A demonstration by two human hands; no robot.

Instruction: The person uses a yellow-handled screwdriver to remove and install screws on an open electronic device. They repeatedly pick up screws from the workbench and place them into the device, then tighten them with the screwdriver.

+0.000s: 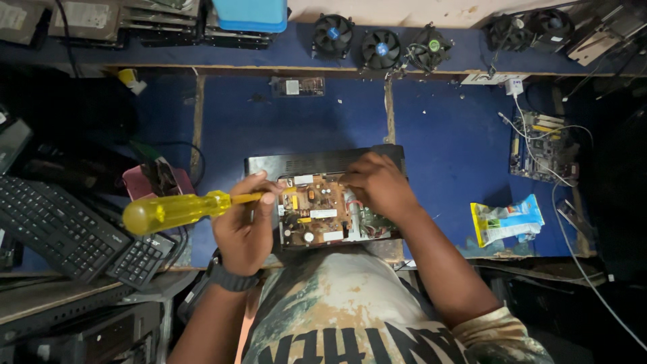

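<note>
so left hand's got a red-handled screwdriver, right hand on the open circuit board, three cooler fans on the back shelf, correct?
Not quite. In the head view the screwdriver in the left hand has a yellow handle, not red. The right hand on the circuit board and three fans are correct.

Blue-topped workbench [445, 135], wooden front edge; raised blue shelf [290, 50] behind; dim surroundings.
</note>
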